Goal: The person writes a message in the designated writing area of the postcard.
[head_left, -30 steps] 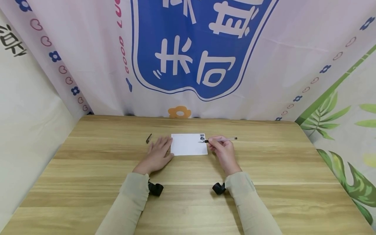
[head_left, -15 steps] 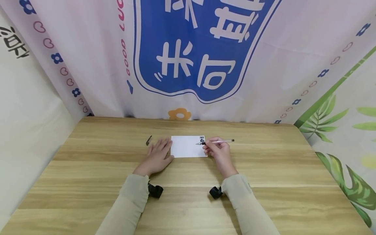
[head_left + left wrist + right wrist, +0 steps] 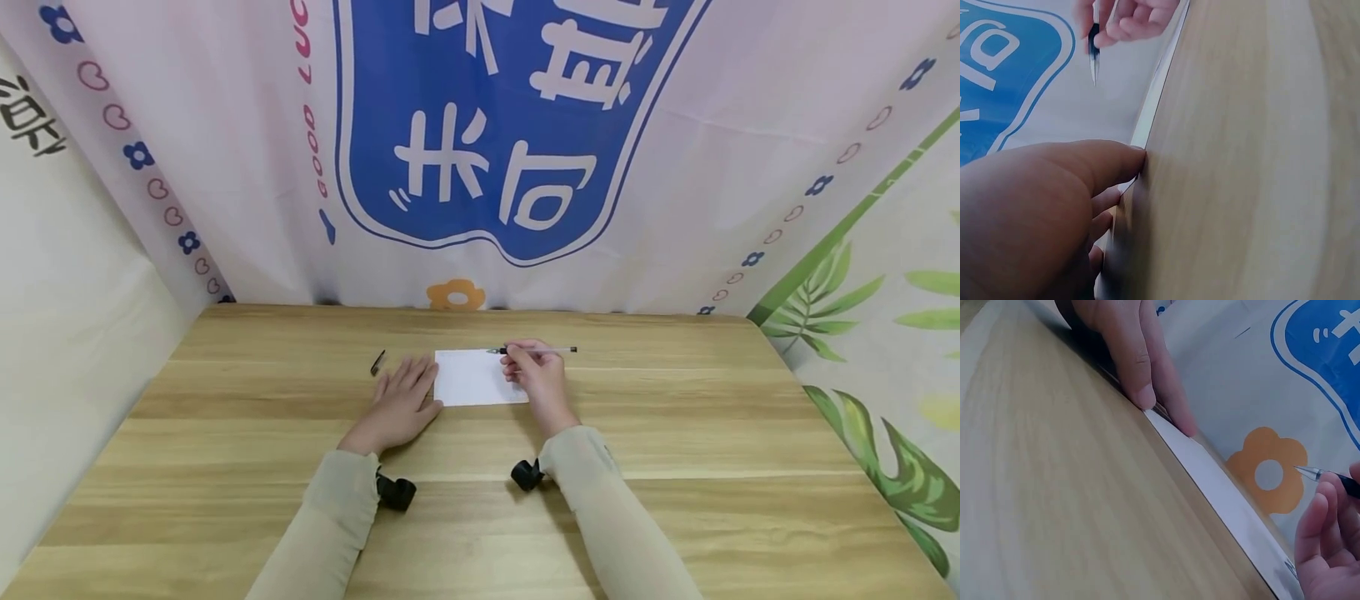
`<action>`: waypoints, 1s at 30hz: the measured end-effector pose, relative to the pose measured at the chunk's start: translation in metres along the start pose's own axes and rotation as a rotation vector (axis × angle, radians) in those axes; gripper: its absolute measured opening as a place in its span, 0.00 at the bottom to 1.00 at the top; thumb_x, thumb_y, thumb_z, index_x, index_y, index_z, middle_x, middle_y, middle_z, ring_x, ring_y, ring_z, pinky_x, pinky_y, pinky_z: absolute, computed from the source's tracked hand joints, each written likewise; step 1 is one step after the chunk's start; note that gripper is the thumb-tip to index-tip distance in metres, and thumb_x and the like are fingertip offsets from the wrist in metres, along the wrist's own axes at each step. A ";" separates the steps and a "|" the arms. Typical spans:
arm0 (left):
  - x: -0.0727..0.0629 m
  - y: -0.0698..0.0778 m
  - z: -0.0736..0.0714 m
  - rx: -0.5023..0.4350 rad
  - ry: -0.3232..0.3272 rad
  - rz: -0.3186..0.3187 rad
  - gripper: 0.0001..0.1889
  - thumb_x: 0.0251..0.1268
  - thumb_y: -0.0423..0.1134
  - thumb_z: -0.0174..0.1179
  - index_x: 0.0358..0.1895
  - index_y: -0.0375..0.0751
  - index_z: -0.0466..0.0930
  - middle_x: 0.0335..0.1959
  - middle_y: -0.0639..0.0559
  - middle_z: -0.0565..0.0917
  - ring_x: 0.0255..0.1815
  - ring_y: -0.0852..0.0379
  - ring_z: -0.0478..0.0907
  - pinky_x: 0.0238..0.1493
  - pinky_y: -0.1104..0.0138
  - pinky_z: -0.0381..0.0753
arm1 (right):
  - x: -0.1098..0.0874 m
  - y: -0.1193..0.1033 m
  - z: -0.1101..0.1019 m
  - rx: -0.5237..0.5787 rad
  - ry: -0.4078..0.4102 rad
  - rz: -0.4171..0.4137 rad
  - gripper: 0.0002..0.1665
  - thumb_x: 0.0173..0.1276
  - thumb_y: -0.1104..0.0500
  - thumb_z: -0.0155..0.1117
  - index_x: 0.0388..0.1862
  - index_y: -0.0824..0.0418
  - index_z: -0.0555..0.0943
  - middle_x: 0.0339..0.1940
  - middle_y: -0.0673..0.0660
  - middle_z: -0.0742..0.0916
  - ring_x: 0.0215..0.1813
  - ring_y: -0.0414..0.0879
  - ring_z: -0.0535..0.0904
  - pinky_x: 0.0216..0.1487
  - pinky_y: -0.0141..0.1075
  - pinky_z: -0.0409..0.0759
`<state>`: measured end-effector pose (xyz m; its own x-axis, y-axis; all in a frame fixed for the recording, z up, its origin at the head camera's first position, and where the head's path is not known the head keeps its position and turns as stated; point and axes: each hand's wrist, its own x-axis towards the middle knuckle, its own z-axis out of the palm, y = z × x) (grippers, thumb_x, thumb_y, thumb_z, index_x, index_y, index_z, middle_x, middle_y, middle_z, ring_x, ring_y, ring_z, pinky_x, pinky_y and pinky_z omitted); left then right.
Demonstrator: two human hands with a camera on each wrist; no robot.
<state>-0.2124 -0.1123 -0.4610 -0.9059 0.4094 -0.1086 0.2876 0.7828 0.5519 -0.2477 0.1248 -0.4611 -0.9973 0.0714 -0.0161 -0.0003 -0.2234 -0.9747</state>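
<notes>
A white card (image 3: 468, 379) lies flat on the wooden table, its right end partly covered by my right hand (image 3: 542, 379). That hand pinches a clear-barrelled pen (image 3: 555, 350) with a black grip. In the right wrist view the pen's bare tip (image 3: 1307, 472) points left, raised above the card (image 3: 1210, 481). Dark marks (image 3: 1291, 569) show at the card's near end there. My left hand (image 3: 397, 404) lies spread at the card's left edge, its thumb and fingertips touching it. In the left wrist view the thumb (image 3: 1110, 164) presses the card's edge.
A black pen cap (image 3: 378, 362) lies just beyond my left fingertips. Black wrist cameras (image 3: 396, 492) sit at both cuffs. A printed curtain (image 3: 675, 208) hangs behind the table's (image 3: 712, 400) far edge.
My right hand has moved left with the pen, over the card's right end, now covering the printed marks there. My left hand keeps its place on the card's edge.
</notes>
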 end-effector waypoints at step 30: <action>0.000 0.000 0.003 0.045 0.019 -0.036 0.34 0.81 0.49 0.48 0.82 0.38 0.50 0.83 0.41 0.46 0.83 0.37 0.34 0.76 0.36 0.31 | 0.034 0.027 0.058 0.013 0.011 -0.153 0.01 0.68 0.70 0.64 0.36 0.66 0.80 0.22 0.52 0.84 0.20 0.39 0.73 0.22 0.27 0.74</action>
<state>-0.2115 -0.1105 -0.4631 -0.9217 0.3715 -0.1117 0.2678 0.8175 0.5099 -0.2855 0.0651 -0.4754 -0.9847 0.1165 0.1298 -0.1532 -0.2219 -0.9630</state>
